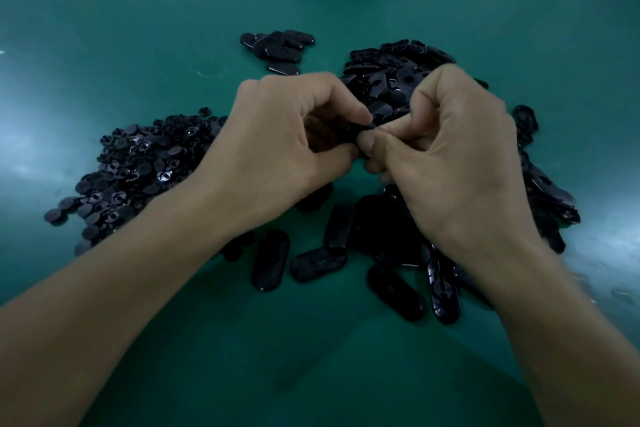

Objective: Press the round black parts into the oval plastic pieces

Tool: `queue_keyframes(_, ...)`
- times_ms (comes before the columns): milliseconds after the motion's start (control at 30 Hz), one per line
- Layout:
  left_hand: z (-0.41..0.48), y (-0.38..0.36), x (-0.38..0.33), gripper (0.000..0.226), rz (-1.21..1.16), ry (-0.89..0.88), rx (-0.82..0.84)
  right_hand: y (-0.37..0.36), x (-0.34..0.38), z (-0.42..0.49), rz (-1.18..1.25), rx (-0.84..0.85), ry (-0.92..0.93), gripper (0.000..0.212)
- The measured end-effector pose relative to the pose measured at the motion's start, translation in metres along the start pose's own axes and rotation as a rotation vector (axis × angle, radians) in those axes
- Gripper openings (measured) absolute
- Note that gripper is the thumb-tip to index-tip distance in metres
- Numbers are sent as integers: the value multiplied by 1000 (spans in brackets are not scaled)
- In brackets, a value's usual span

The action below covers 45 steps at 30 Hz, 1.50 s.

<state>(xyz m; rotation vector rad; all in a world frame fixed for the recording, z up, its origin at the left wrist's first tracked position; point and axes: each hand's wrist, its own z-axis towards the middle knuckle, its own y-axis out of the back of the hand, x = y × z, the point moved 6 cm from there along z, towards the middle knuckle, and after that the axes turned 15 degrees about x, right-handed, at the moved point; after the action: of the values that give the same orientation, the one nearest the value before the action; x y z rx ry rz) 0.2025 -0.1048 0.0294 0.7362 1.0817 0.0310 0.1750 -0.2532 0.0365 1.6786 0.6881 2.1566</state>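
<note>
Where the two hands meet, a small black piece [360,132] is pinched by the curled fingers of the left hand [284,146] and the right hand [453,163]. Round parts [138,166] are heaped left of the left hand, oval pieces [394,80] beyond and under the right, on a green table [311,357].

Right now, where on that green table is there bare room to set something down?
Bare table lies between the forearms, and left of the small pile, beyond the round parts. Crowded: ovals around the right hand and under the left hand.
</note>
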Motion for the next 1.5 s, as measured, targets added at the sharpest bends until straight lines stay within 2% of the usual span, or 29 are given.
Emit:
queue_keyframes(200,-3,-2,-10,18,234,-43,-53,-1,-8,4,70,26,-50,38)
queue_keyframes(400,-1,6,-8,18,384,-16,-90,-15,-8,6,283,186,-31,25)
queue_keyframes(500,-2,10,0,17,302,54,-130,-18,-8,6,392,224,-4,21)
queue_keyframes(567,-2,13,4,15,214,98,-158,-17,-7,6,377,195,15,18)
queue_keyframes(667,1,13,7,17,77,140,-124,-11,-8,5,170,81,36,19)
queue_keyframes(767,5,7,10,19,-182,159,-38,-5,-11,8,46,34,38,22)
queue_keyframes(967,7,1,12,16,-496,162,42,-1,-13,10,307,99,35,17)
queue_keyframes(1067,7,0,12,23,-546,169,55,0,-13,9,398,99,37,14)
queue_keyframes(1167,6,2,13,31,-564,173,36,0,-11,8,388,104,48,14)
queue_keyframes(1500,5,0,10,19,-506,188,47,4,-10,8,250,108,50,16)
